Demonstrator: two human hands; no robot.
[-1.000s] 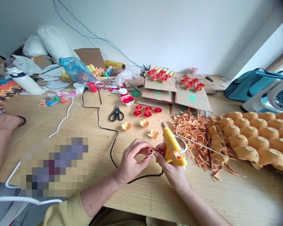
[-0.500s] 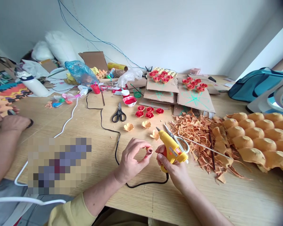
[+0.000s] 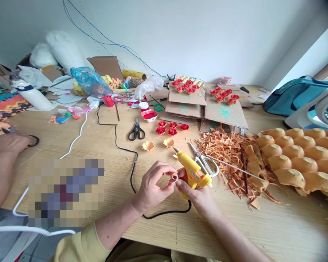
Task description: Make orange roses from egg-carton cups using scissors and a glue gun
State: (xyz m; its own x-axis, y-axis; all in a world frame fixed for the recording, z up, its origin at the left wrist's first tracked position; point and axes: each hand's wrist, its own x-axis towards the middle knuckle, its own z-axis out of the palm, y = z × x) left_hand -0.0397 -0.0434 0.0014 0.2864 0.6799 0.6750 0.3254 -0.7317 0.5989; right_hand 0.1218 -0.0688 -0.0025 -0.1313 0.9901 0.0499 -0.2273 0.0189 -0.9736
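Between thumb and fingers, my left hand (image 3: 156, 183) pinches a small curled piece of orange egg-carton pulp (image 3: 174, 176). My right hand (image 3: 195, 191) is wrapped round a yellow hot glue gun (image 3: 190, 167), its nozzle pointing up and left. The right thumb and fingertip also meet the curled piece. Just beyond lie two cup-shaped pulp flowers (image 3: 148, 146), and a third petal piece is mostly hidden behind the gun. White-handled scissors (image 3: 207, 163) rest right behind the gun. Several red-painted roses (image 3: 172, 125) sit farther back.
Orange pulp scraps (image 3: 224, 149) and an egg tray (image 3: 292, 153) cover the right side. Black scissors (image 3: 136, 130), a red paint bowl (image 3: 149, 115) and cardboard (image 3: 225, 112) with red roses stand behind. The glue gun's black cord (image 3: 132, 174) crosses the table. Another person's hand (image 3: 12, 142) holds scissors at left.
My right hand has moved left, bringing its thumb and fingertip against the curled piece in my left hand. The glue gun has shifted left with it. The view has shifted slightly.
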